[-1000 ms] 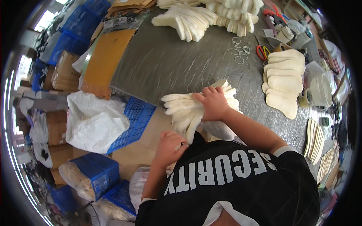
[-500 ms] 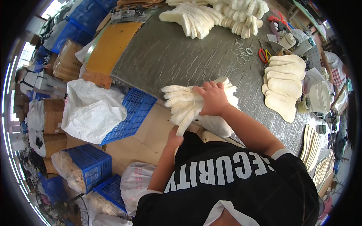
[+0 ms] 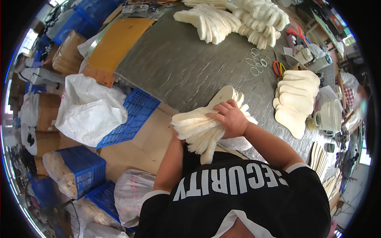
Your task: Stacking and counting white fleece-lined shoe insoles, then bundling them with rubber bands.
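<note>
A thick, fanned bundle of cream fleecy insoles [image 3: 198, 121] is held at the near edge of the dark table [image 3: 166, 59]. My right hand [image 3: 233, 119] is closed over its right part, thumb and fingers pressing across the top. Under the bundle's left end, my left hand [image 3: 175, 135] touches it from below; the insoles hide its fingers. One insole at the top shows its flat face, while the others fan out toward my body. Beneath the bundle lies a whitish plastic bag [image 3: 238, 143], partly covered.
More insoles lie in a pile [image 3: 258, 20] at the back and a spread stack [image 3: 297, 97] on the right. Rubber rings [image 3: 254, 63] and scissors [image 3: 278, 68] lie between. A white sack [image 3: 89, 111] in a blue crate [image 3: 137, 113] and another crate [image 3: 85, 166] stand left.
The bundle has turned and spread, showing an insole's flat face at the top. My left hand has moved up and left, behind its end. My right hand keeps its hold.
</note>
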Available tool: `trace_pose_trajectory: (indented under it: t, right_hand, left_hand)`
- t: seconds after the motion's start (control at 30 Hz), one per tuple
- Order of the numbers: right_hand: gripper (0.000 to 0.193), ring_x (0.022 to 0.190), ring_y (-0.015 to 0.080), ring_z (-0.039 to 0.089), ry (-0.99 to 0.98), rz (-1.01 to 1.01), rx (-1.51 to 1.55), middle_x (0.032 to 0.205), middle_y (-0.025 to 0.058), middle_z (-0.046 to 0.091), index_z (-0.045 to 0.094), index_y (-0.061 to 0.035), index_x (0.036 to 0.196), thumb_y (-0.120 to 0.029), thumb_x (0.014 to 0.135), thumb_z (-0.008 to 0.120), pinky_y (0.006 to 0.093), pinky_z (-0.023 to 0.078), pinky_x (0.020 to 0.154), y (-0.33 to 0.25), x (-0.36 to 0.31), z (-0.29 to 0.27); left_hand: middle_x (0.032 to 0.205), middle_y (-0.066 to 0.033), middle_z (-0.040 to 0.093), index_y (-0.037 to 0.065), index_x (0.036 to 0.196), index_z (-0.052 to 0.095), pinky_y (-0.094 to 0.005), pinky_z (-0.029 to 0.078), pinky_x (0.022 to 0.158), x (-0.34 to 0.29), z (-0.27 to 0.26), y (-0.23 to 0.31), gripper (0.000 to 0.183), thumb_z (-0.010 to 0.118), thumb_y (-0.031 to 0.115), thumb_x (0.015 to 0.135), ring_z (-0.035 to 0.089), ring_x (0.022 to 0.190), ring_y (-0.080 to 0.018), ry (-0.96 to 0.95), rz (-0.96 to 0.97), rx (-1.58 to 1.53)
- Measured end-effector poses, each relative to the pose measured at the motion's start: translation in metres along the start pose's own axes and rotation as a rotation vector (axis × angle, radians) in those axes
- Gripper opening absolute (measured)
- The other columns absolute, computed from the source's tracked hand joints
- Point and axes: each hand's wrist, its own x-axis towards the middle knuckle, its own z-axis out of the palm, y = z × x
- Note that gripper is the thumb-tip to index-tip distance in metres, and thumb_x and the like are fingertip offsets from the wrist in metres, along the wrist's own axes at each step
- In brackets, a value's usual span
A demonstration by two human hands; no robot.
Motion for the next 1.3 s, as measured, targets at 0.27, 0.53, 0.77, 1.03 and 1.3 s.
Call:
trace_pose_trajectory:
  t: [0.27, 0.53, 0.77, 1.03, 1.3]
  right_hand:
    - [0.091, 0.11, 0.0313, 0.053, 0.047, 0.257, -0.008, 0.112, 0.0112, 0.057, 0.048, -0.0202, 0.131, -0.036, 0.048, 0.082, 0.0472, 0.034, 0.096, -0.009, 0.021, 0.011]
    - [0.105, 0.129, 0.038, 0.042, -0.018, 1.144, 0.168, 0.136, 0.0209, 0.047, 0.026, -0.0153, 0.148, -0.052, 0.063, 0.074, 0.0516, 0.035, 0.104, -0.015, 0.055, -0.005]
    - [0.095, 0.119, 0.0395, 0.052, -0.062, 1.035, 0.498, 0.133, 0.0254, 0.048, 0.024, -0.0084, 0.148, -0.054, 0.078, 0.068, 0.0435, 0.042, 0.101, 0.03, 0.009, 0.002]
    - [0.055, 0.105, 0.023, 0.058, 0.232, 0.973, 0.97, 0.113, 0.0145, 0.059, 0.037, -0.0128, 0.142, -0.03, 0.093, 0.056, 0.035, 0.046, 0.091, 0.047, -0.019, 0.028]
    - [0.029, 0.088, 0.0093, 0.055, 0.264, 0.68, 1.364, 0.098, -0.0006, 0.059, 0.055, -0.0137, 0.121, -0.017, 0.092, 0.058, 0.0241, 0.046, 0.081, 0.096, -0.027, 0.032]
  left_hand:
    - [0.11, -0.0134, 0.061, 0.005, 0.125, 0.05, -0.0347, 0.046, 0.087, -0.043, 0.077, -0.066, 0.033, 0.041, 0.023, 0.099, 0.06, 0.095, -0.0219, 0.196, -0.461, 0.963]
    - [0.104, -0.0095, 0.059, -0.004, 0.12, 0.051, -0.0323, 0.045, 0.089, 0.002, 0.128, 0.028, 0.034, 0.057, 0.013, 0.091, 0.057, 0.096, -0.0207, 0.496, 0.181, 0.79]
    - [0.114, -0.0117, 0.057, -0.001, 0.12, 0.05, -0.0348, 0.047, 0.092, 0.024, 0.086, 0.067, 0.039, 0.061, 0.007, 0.084, 0.057, 0.105, -0.0202, 0.331, -0.277, 0.309]
    - [0.115, -0.0106, 0.059, -0.002, 0.122, 0.052, -0.035, 0.049, 0.089, 0.026, 0.13, 0.056, 0.035, 0.059, 0.012, 0.091, 0.059, 0.103, -0.0204, 0.484, -0.336, 0.208]
    - [0.123, -0.0092, 0.057, 0.001, 0.129, 0.048, -0.0306, 0.044, 0.095, 0.052, 0.067, 0.05, 0.04, 0.057, 0.006, 0.09, 0.056, 0.108, -0.0186, 0.201, -0.187, 0.861]
